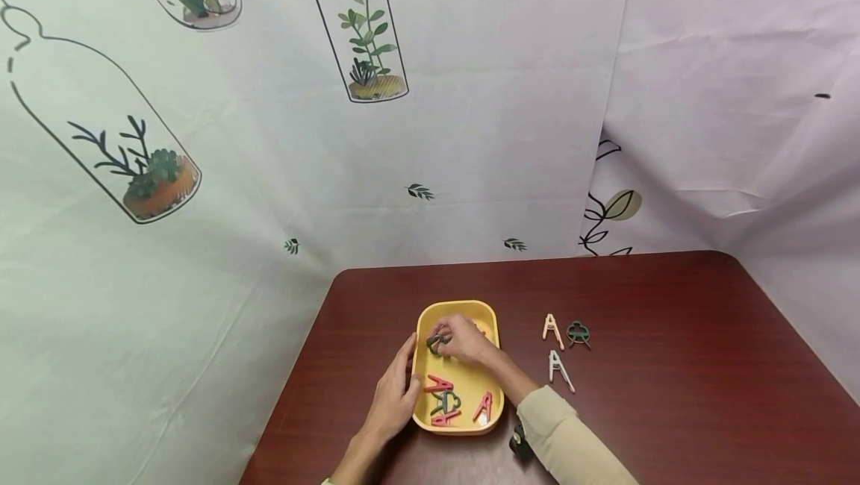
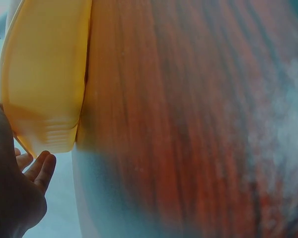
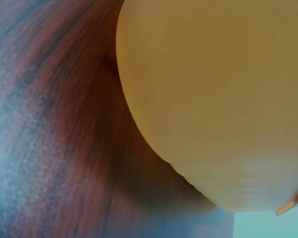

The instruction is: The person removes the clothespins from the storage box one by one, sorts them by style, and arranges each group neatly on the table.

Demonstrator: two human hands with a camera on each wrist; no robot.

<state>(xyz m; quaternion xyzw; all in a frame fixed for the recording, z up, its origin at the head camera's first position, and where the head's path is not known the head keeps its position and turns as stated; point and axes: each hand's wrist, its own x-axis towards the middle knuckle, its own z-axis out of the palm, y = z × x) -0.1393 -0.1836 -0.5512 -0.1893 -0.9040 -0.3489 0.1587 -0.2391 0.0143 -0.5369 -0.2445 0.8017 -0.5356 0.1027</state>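
A yellow tray (image 1: 459, 430) stands on the table. My left hand (image 1: 392, 399) rests against its left side, fingers fairly straight and thumb at the rim; the left wrist view shows fingertips touching the tray wall (image 2: 44, 84). My right hand (image 1: 462, 337) reaches inside the tray's far half and pinches a dark green clip (image 1: 435, 342). In the near half lie a red clothespin (image 1: 439, 383), another green clip (image 1: 445, 401) and more red clothespins (image 1: 483, 407). Red bits show beside the right hand, partly hidden. In the right wrist view the tray wall (image 3: 213, 99) hides the fingers.
Right of the tray, a cream clothespin (image 1: 552, 329), a white clothespin (image 1: 560, 370) and a green clip (image 1: 578, 333) lie apart on the dark red table (image 1: 672, 365). A small black object (image 1: 519, 443) sits by the right sleeve. A printed cloth (image 1: 470, 157) hangs behind the table.
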